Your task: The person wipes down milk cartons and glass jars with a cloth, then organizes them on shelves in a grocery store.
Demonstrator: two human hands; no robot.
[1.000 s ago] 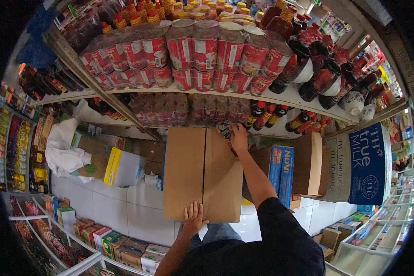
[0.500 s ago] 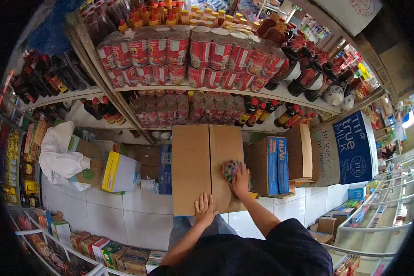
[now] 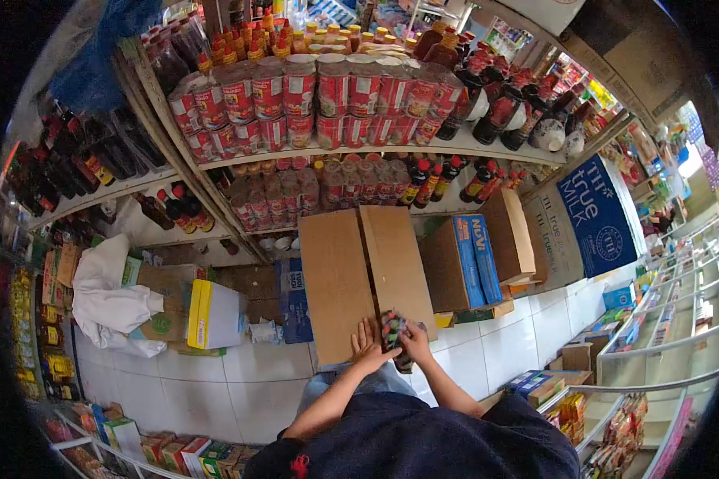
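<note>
A large closed cardboard box (image 3: 331,279) stands in front of me, with a dark gap running between its two top flaps. My left hand (image 3: 367,346) lies on the near part of its top with the fingers spread. Just to the right, my right hand (image 3: 415,343) is closed on a crumpled multicoloured patterned cloth (image 3: 391,326). The cloth lies over the near end of the gap, and part of it hangs at the box's near edge. Some of my right fingers are hidden by the cloth.
Shelves of shrink-wrapped red cans (image 3: 268,89) and dark sauce bottles (image 3: 499,116) rise behind the box. A blue-and-brown carton (image 3: 473,259) and a milk carton (image 3: 599,215) stand at right. A white-and-yellow box (image 3: 218,315) and white cloth (image 3: 108,291) are at left, above tiled floor (image 3: 256,379).
My right hand has drawn the cloth toward me, from the right flap to the near edge. My left hand sits slightly farther right and nearer the cloth. The view has tilted.
</note>
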